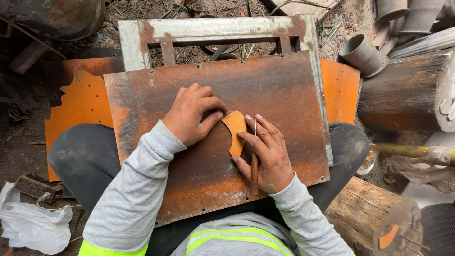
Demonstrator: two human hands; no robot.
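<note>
The left hand (192, 114) pinned the template (235, 132) at frame centre on the sheet (284, 95); the right hand (265, 159) gripped the scriber (255, 161), its axis upright along the template's right edge.

an outdoor scrap-metal workshop: around the rusty steel sheet (265, 95) lie a bare dirt floor (19, 142), cut logs (403, 95), pipe offcuts (362, 54) and a metal frame (213, 31).

Outdoor dirt floor (19, 147), littered with twigs, scraps. Landmark: big log (403, 95) at right. Grey pipe (362, 54) just left of log, upper end. More pipes (407, 14) above log. Second log (374, 218) below it. White bag (33, 225) far left of log, low. Daylight, soft shadows.
</note>
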